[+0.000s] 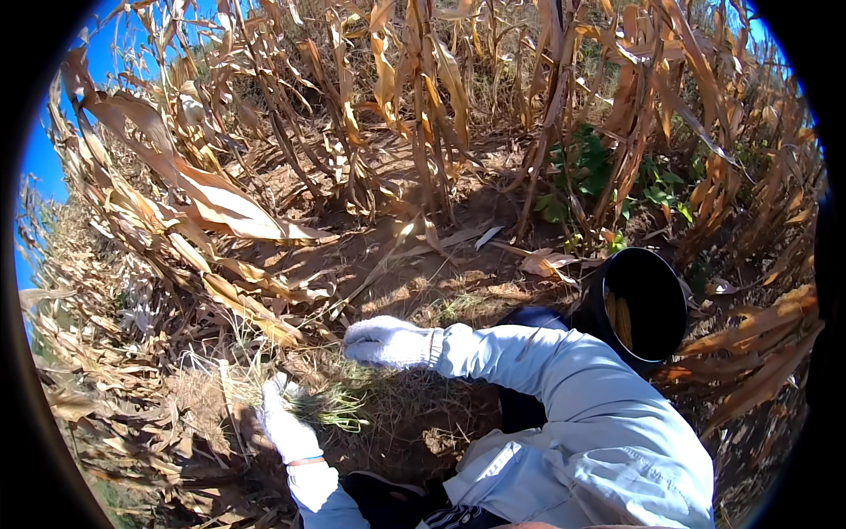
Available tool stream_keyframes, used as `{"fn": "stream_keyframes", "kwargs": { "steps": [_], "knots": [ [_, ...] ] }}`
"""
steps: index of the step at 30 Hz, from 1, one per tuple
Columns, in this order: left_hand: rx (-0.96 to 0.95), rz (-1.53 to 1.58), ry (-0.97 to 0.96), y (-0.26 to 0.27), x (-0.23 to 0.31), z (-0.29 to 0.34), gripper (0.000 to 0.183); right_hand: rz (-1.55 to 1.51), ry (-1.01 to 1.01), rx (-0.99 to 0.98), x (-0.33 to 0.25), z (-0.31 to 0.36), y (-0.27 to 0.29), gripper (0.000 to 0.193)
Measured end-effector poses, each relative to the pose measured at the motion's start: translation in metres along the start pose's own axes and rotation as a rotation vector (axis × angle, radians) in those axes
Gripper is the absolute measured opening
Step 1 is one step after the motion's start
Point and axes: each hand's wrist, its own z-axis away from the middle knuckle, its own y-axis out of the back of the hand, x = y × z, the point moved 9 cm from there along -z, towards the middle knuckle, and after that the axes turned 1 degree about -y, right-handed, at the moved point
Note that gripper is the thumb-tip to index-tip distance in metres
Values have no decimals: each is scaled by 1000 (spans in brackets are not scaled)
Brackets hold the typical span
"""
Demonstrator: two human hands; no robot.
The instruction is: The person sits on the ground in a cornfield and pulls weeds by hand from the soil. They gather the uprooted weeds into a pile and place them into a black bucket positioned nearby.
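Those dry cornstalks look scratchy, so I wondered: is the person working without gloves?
No, the left hand and the right hand are both covered by white gloves.

Downward fisheye view from head height

fuzzy knit gloves (388, 342), rough grass (342, 407), smooth cloth sleeves (502, 354)

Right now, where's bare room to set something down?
Best bet: the soil between the standing stalks and the right hand, left of the bucket, though bits of dry leaf lie there. Crowded: grass by the left hand, dry leaves right of the bucket.
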Motion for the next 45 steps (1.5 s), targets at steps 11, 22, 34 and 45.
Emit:
{"fn": "stream_keyframes", "kwargs": {
  "steps": [11,22,34,45],
  "knots": [
    [158,-77,-209,59,35,-14,42,437,121,108,15,0,16,32],
    [319,274,-173,97,54,-25,50,469,34,317,-12,8,70,28],
    [222,320,-285,156,56,-44,72,698,-72,377,5,19,131,36],
    [-129,-1201,-611,35,25,-7,39,534,-101,29,-5,3,74,51]
  ]
}}
